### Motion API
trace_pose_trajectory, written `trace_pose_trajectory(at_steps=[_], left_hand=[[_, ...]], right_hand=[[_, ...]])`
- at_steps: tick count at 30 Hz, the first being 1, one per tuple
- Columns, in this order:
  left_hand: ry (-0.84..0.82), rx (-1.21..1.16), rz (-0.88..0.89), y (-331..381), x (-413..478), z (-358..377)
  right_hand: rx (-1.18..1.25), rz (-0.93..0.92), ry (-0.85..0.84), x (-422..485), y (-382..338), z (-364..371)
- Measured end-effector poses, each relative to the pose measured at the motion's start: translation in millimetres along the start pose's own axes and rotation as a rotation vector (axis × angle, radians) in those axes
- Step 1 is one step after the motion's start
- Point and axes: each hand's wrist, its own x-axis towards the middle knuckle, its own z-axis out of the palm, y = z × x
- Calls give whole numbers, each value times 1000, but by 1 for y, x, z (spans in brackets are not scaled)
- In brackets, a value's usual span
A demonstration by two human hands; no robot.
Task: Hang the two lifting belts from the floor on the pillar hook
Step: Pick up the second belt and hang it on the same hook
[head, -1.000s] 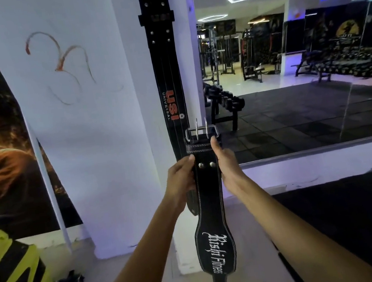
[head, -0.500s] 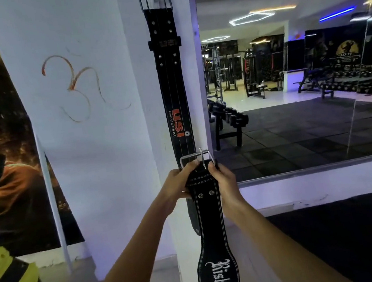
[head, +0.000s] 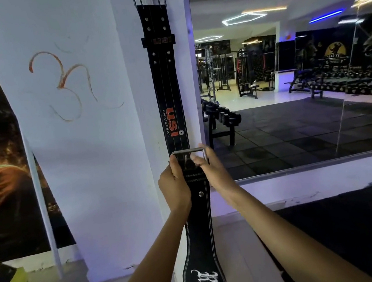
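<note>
both hands are gripping the top of the second belt [head: 201, 238], just under its metal buckle [head: 189, 155]: the left hand [head: 174, 185] is clenching its left edge, the right hand [head: 213, 172] its right edge. the belt is hanging down between the forearms. behind it, the first belt [head: 167, 91] is hanging by its buckle high on the white pillar [head: 101, 152], beside the mirror [head: 302, 78].
</note>
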Motion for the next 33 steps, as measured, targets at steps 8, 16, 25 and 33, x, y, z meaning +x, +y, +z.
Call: trace_pose_trajectory(at_steps=[8,16,25,33], left_hand=[[57,68,148,42,63,4],[106,115,404,79,186,39],[269,159,699,159,402,129],[330,276,701,233,552,177]], right_hand=[[-127,-366,544,52,-51,44],[-385,-575,568,170,-110,34],[-525,-823,656,386,-229,10],[-492,-831,701,533,-327,16]])
